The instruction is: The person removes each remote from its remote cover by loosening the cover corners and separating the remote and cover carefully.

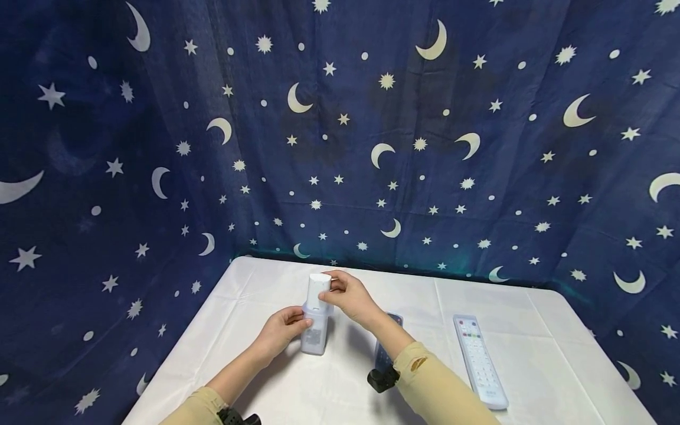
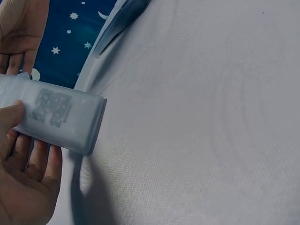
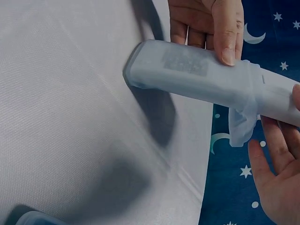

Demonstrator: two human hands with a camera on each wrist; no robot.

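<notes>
A white remote control (image 1: pixel 319 288) is held up over the table, tilted, with its back partly inside a translucent bluish silicone cover (image 1: pixel 314 339). My left hand (image 1: pixel 280 332) grips the covered end, its thumb lying across the back near a dark label (image 2: pixel 52 108) seen through the sleeve. At the bare white end (image 3: pixel 276 96), my right hand (image 1: pixel 353 298) pinches the remote between thumb and fingers. In the right wrist view a loose fold (image 3: pixel 241 126) of the cover bunches around the remote's middle. The button side is hidden.
On the white-clothed table (image 1: pixel 419 378), a dark-faced remote (image 1: pixel 383 354) lies partly behind the right forearm. Farther right lies a white remote in a pale bluish cover (image 1: pixel 480 360). A dark blue curtain (image 1: pixel 340 147) with moons and stars hangs behind the table.
</notes>
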